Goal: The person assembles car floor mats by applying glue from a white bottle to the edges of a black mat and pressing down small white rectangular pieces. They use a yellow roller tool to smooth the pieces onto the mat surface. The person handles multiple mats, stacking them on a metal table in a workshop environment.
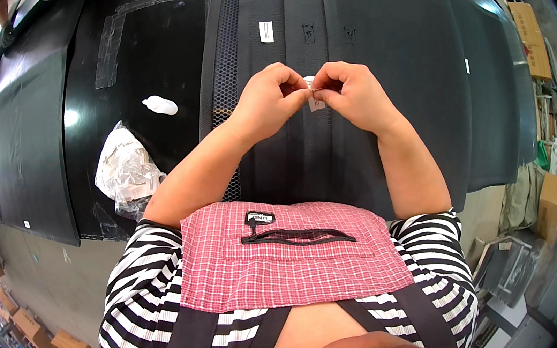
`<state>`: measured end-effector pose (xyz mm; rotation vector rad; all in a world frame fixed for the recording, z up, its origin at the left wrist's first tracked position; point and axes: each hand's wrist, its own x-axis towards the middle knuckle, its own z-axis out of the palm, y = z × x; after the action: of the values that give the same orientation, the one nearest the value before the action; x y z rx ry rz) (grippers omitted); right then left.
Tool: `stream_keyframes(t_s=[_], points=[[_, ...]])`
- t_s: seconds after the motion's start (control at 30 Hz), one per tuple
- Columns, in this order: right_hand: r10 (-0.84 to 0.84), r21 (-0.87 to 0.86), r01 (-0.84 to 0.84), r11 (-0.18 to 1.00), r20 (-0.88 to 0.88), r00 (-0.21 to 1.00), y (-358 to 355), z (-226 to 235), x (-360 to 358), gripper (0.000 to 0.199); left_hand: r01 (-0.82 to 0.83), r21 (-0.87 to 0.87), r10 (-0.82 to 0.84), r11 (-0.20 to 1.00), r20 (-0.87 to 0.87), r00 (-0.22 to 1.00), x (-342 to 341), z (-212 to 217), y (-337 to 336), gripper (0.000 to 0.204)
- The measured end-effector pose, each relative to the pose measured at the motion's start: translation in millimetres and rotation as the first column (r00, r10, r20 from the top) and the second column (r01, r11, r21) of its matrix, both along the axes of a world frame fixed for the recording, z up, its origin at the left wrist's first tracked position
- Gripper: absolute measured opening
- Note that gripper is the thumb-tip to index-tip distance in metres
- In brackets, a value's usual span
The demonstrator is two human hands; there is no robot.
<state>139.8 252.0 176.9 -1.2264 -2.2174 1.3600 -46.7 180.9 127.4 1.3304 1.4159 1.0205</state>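
Note:
Above the black ribbed mat [381, 153], my left hand [268, 105] and my right hand [360, 98] meet with thumbs and forefingers pinched together. Between the fingertips is a small white label [316, 104], partly hidden by them; both hands appear to grip it. Farther up the mat lies another white label [266, 32]. Two small dark marks show on the surface to its right. A strip of honeycomb-patterned mesh [228, 47] runs along the mat's left side.
Left of my arm, a clear plastic bag of white pieces [126, 167] and a small white bottle-shaped item [160, 106] rest on a glossy black sheet [130, 60]. Another black sheet [31, 136] lies farther left. Cardboard boxes [528, 32] stand along the right, others at lower left.

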Motion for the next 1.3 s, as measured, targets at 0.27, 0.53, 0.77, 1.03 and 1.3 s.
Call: stream_keyframes(t_s=[0.27,0.53,0.77,1.03,1.3], points=[[-0.214,-0.083,0.209,0.974,-0.067,0.974,108,-72,7,0.014,0.076,0.494,0.021,0.866,-0.187,0.982,15,-67,-10,0.014],[-0.189,0.379,0.101,0.920,0.201,0.961,136,-95,-11,0.022,0.125,0.463,-0.010,0.878,-0.242,0.970,18,-68,-10,0.016],[-0.252,0.363,0.129,0.923,0.313,0.916,133,-84,-17,0.022,0.123,0.473,-0.012,0.873,-0.231,0.973,19,-66,-10,0.016],[-0.280,0.412,0.131,0.902,0.327,0.903,131,-83,-24,0.022,0.118,0.469,-0.004,0.875,-0.236,0.972,19,-65,-10,0.015],[-0.283,0.406,0.117,0.906,0.377,0.882,128,-78,-32,0.024,0.116,0.472,-0.005,0.874,-0.229,0.973,18,-64,-11,0.015]])
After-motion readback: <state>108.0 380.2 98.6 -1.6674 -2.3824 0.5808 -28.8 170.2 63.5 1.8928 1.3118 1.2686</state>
